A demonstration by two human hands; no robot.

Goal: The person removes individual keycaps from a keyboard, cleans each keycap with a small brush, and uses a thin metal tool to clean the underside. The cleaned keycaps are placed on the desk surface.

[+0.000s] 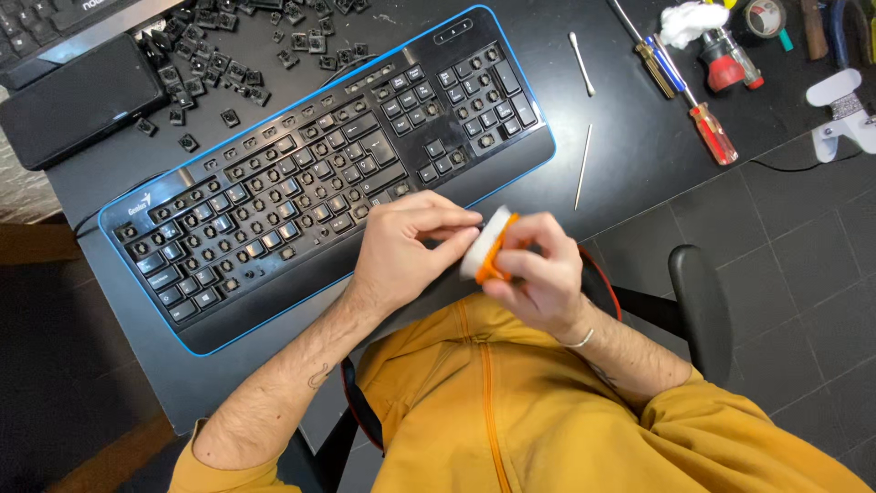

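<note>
Fingers of the right hand [538,274] grip a round orange-and-white plastic brush [488,246] past the dark worktop [630,146] edge; left hand [406,242] pinches its bristles beside the black blue-rimmed keyboard [319,173].

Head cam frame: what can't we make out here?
- Orange-and-white brush, head view: its handle and lower part are covered by the right hand.
- Left hand: its fingertips are hidden behind the brush, so what they pinch is unclear.
- Keyboard: its near edge is hidden by both hands.
- Tools at the top right: cut off by the frame edge.
- Loose keycaps: too small to tell apart.
</note>
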